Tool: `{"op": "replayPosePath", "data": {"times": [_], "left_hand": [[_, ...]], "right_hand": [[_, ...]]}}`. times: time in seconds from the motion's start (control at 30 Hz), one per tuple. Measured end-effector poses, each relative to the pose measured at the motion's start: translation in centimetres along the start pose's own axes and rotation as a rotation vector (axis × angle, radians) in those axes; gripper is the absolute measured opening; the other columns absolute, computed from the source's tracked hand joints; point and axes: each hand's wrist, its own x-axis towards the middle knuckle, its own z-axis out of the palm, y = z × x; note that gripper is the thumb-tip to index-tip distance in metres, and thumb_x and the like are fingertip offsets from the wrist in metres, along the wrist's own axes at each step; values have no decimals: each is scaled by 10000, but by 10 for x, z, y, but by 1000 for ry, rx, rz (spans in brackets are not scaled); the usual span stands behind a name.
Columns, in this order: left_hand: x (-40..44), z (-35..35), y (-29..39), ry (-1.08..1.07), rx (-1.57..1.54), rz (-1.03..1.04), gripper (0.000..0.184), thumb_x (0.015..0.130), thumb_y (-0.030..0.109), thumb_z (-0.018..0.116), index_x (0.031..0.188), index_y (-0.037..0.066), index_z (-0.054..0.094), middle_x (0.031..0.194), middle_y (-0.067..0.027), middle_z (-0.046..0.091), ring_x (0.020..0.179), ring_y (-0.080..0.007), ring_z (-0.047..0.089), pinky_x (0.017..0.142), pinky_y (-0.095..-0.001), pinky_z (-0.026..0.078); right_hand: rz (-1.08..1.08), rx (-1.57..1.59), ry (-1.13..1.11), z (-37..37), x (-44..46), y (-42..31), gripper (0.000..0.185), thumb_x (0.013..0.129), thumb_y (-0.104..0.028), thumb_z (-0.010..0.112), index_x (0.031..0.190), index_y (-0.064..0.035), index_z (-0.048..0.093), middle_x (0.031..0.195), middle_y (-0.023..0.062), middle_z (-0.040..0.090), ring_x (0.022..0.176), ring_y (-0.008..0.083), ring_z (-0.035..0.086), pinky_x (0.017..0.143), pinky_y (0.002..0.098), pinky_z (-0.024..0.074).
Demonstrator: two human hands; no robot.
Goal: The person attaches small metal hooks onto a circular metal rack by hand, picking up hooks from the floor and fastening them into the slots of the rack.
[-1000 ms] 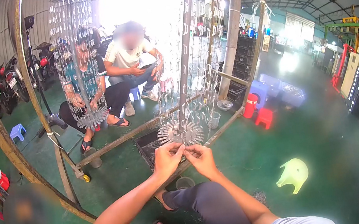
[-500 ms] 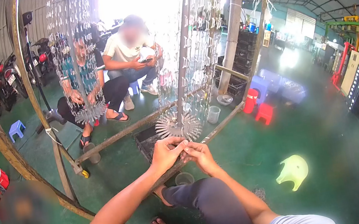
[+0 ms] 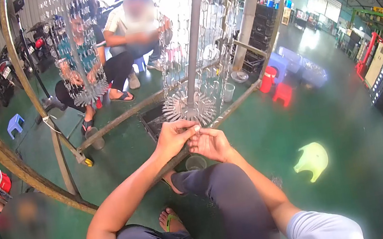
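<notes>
At the disc [image 3: 178, 106], left grip [image 3: 173, 139] pinched closed

Whether the right grip [image 3: 212, 145], just beside it, is closed, or anything is held, cannot be told. The disc is carried at the foot of the pole [image 3: 194, 33], among hanging chains [image 3: 224, 23].

Anything pinched between the left grip [image 3: 173, 140] and the right grip [image 3: 211, 144] is too small to tell. The top edge cuts off the far rack [image 3: 72, 48] and the near rack [image 3: 194, 28]. The far rack partly hides a crouching person [image 3: 117, 72]; a seated person [image 3: 116, 29] has a blurred head. The left grip covers part of a black tray [image 3: 151, 120].
</notes>
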Motion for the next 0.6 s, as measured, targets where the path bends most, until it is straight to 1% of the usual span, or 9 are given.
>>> {"op": "replayPosePath", "data": {"times": [0.07, 0.13, 0.17, 0.27, 0.37, 0.4, 0.43, 0.57, 0.6], "left_hand": [[3, 1, -12, 25, -53, 31, 205, 950, 105, 756, 1109, -24, 776, 968, -59, 773, 828, -82, 675, 726, -251, 551], [1, 5, -8, 65, -7, 44, 204, 945, 114, 762, 1091, -26, 781, 975, -75, 776, 845, -96, 681, 745, -266, 551], [0, 5, -5, 88, 18, 48, 203, 943, 119, 765, 1083, -27, 784, 979, -83, 777, 853, -103, 684, 755, -273, 551], [2, 1, -3, 135, 250, 186, 199, 932, 133, 776, 1051, -27, 791, 978, -104, 779, 875, -123, 692, 778, -290, 549], [2, 4, -2, 193, 307, 206, 164, 911, 114, 782, 1001, -22, 794, 950, -124, 773, 841, -139, 695, 763, -302, 539], [3, 5, -1, 212, 339, 224, 155, 909, 110, 781, 990, -21, 795, 945, -126, 772, 833, -140, 694, 758, -305, 536], [4, 7, 0, 228, 343, 226, 144, 894, 112, 783, 963, -15, 795, 904, -117, 766, 803, -138, 687, 722, -305, 520], [5, 10, -1, 301, 474, 235, 164, 871, 137, 794, 951, -6, 797, 863, -96, 761, 772, -140, 683, 669, -299, 499], [3, 12, 5, 313, 503, 216, 169, 865, 144, 797, 946, -4, 798, 858, -95, 760, 766, -143, 683, 659, -297, 495]], "right_hand": [[-39, -64, 41, -6, -1, 2, 252, 1037, -269, 532, 1092, -55, 654, 996, 81, 710, 990, 263, 676, 885, 427, 526], [-59, -102, 27, -6, -1, 1, 257, 1038, -269, 537, 1103, -51, 656, 990, 76, 708, 974, 255, 681, 875, 417, 537], [-83, -115, 54, -5, 0, 0, 246, 1034, -259, 551, 1107, -49, 657, 988, 74, 707, 967, 244, 683, 865, 408, 543], [-147, -158, 127, 3, -2, 1, 214, 1020, -227, 595, 1113, -46, 659, 984, 66, 707, 947, 214, 689, 838, 378, 556], [-197, -207, 153, -2, -1, 2, 182, 1000, -183, 644, 1122, -49, 661, 987, 50, 708, 933, 180, 691, 825, 347, 563], [-204, -198, 156, -4, -1, 3, 185, 1001, -186, 644, 1126, -50, 662, 989, 51, 709, 931, 181, 692, 824, 345, 565], [-210, -191, 157, -6, -1, 3, 189, 1002, -188, 643, 1130, -50, 663, 990, 52, 711, 928, 183, 693, 824, 343, 566], [-208, -181, 199, 0, 2, 2, 194, 1007, -188, 637, 1137, -47, 666, 1004, 61, 718, 928, 184, 695, 818, 342, 572], [-219, -197, 217, 5, 3, 1, 180, 1004, -160, 639, 1133, -38, 664, 1019, 67, 724, 912, 178, 698, 805, 333, 578]]}}
